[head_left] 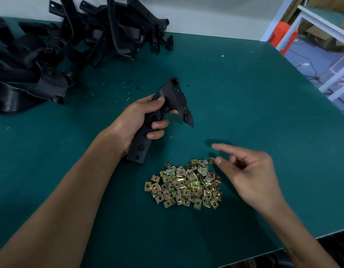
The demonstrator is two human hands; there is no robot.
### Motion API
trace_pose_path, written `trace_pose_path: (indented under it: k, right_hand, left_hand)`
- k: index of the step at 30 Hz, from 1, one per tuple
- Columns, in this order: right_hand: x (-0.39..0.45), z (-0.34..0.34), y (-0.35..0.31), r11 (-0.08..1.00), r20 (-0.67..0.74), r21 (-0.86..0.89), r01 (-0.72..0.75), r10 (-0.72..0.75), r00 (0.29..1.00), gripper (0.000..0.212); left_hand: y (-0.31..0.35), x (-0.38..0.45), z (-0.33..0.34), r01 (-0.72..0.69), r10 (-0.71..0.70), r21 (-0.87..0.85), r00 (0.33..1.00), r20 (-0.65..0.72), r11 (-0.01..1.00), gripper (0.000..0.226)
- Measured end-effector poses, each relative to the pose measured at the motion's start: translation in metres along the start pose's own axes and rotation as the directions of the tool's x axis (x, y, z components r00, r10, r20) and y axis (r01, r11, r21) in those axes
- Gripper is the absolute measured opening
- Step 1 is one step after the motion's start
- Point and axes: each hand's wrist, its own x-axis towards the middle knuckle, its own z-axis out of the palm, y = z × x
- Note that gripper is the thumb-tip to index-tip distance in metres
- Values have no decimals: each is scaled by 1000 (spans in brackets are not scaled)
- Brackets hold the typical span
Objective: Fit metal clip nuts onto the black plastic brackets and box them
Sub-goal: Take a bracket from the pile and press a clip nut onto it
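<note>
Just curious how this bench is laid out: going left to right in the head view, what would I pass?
Heap of black brackets → left hand gripping a bracket → pile of clip nuts → right hand → white shelving.

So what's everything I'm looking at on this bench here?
table: one, dark green top, fills most of the view.
bracket in hand: one, black plastic, held above the table's middle.
bracket heap: too tangled to count, black, far left corner of the table.
clip nut pile: many, brassy yellow metal, on the table near the person.
single clip nut: one, same colour, at the right hand's fingertips just past the pile.
shelving: white frames, off the table to the far right.
orange thing: one, on the floor by the shelving; too unclear to name.
left hand: grips the bracket.
right hand: pinches the single clip nut.
</note>
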Motion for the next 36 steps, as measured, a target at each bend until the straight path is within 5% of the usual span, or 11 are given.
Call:
trace_pose_path:
  k: [4, 11, 15, 18, 23, 30, 36]
  right_hand:
    - [1, 6, -5, 967, 206, -122, 222, -194, 959, 22]
    - [15, 5, -14, 939, 298, -230, 257, -184, 937, 18]
    - [27, -1, -26, 988, 126, 132, 81, -98, 987, 7]
    - [59, 0, -42, 885, 18, 461, -64, 62, 998, 9]
    - [106, 30, -61, 758, 154, 601, -254, 201, 967, 14]
    - [126, 50, -58, 473, 199, 856, -208, 71, 977, 13]
    - [122, 55, -43, 514, 182, 844, -152, -8, 983, 20]
  left_hand:
    - [0, 0, 0, -2, 2, 7, 1000, -12, 1000, 18]
    - [0, -3, 2, 16, -15, 5, 1000, -13, 1000, 16]
    - [-1, -4, 3, 20, -20, -20, 1000, 3, 1000, 18]
    - [-2, -4, -1, 2, -2, -4, 1000, 24, 1000, 15]
    - [-5, 0, -3, -144, 151, 79, 985, -84, 986, 9]
    - [2, 0, -11, -206, 202, -24, 974, -98, 978, 28]
    - [4, 2, -15, -205, 211, 67, 972, -101, 976, 30]
